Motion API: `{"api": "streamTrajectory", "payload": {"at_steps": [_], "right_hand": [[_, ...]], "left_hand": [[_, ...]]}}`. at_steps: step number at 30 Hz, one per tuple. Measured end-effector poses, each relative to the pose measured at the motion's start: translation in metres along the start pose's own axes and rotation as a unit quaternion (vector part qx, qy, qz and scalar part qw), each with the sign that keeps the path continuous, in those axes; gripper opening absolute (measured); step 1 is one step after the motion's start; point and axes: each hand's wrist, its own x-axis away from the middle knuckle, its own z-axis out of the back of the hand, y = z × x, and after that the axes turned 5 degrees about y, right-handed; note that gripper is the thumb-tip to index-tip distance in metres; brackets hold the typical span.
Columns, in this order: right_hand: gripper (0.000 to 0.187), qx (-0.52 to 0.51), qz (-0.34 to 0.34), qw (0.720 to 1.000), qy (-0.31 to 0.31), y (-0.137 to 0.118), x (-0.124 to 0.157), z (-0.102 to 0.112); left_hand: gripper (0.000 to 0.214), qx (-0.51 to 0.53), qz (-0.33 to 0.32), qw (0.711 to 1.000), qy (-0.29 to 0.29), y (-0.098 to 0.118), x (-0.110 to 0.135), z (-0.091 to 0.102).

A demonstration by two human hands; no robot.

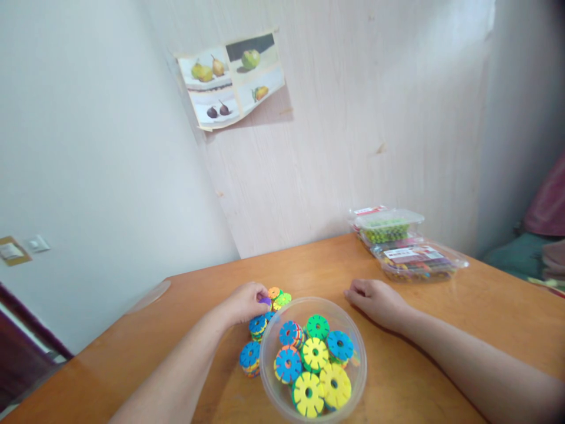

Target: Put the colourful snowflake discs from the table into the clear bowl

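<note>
A clear plastic bowl (270,377) stands on the wooden table (441,330) in front of me, holding several notched plastic discs (314,354) in blue, yellow and green. Left of the bowl lie small stacks of the same discs (251,358). My left hand (245,301) rests on the table just behind these stacks, its fingers curled around a purple disc (265,301) beside an orange and a green one (279,297). My right hand (377,301) lies on the table behind the bowl's right side, its fingers loosely curled under, with nothing visible in it.
Clear plastic boxes of coloured beads (412,259) are stacked at the table's far right, one with green beads (386,228). A wall with a fruit picture (233,76) stands right behind the table. A light switch (37,242) is on the left wall.
</note>
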Motion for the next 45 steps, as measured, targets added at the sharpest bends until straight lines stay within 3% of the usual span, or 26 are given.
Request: {"api": "streamTrajectory", "payload": {"at_steps": [4, 9, 14, 19, 24, 30, 34, 38, 45], "right_hand": [[0.032, 0.002, 0.003, 1.000, -0.002, 0.001, 0.000, -0.001], [0.034, 0.005, 0.005, 1.000, 0.003, 0.000, 0.000, 0.000], [0.032, 0.002, -0.005, 1.000, -0.003, -0.002, 0.000, 0.002], [0.032, -0.003, -0.004, 1.000, -0.002, -0.001, 0.001, 0.001], [0.033, -0.003, -0.004, 1.000, 0.004, 0.002, -0.001, -0.002], [0.031, -0.003, 0.001, 1.000, 0.004, 0.001, 0.000, -0.001], [0.032, -0.003, 0.003, 1.000, 0.000, 0.002, 0.000, 0.000], [0.035, 0.003, 0.009, 1.000, -0.001, 0.006, -0.001, -0.003], [0.041, 0.005, 0.021, 1.000, -0.007, 0.019, -0.004, -0.011]], "left_hand": [[0.026, 0.001, -0.004, 1.000, 0.020, 0.000, 0.000, 0.001], [0.028, 0.011, -0.021, 0.998, 0.065, 0.011, 0.002, 0.016], [0.030, 0.055, -0.101, 0.989, 0.088, 0.058, 0.014, 0.025], [0.024, 0.023, -0.187, 0.981, 0.039, 0.114, 0.037, 0.017], [0.028, -0.004, -0.214, 0.977, -0.008, 0.135, 0.048, 0.006], [0.026, 0.008, -0.177, 0.984, 0.029, 0.120, 0.044, 0.014], [0.024, 0.033, -0.121, 0.990, 0.059, 0.090, 0.038, 0.030], [0.025, 0.049, -0.060, 0.996, 0.045, 0.058, 0.038, 0.038], [0.026, -0.008, -0.099, 0.995, 0.011, 0.030, 0.041, 0.028]]}}
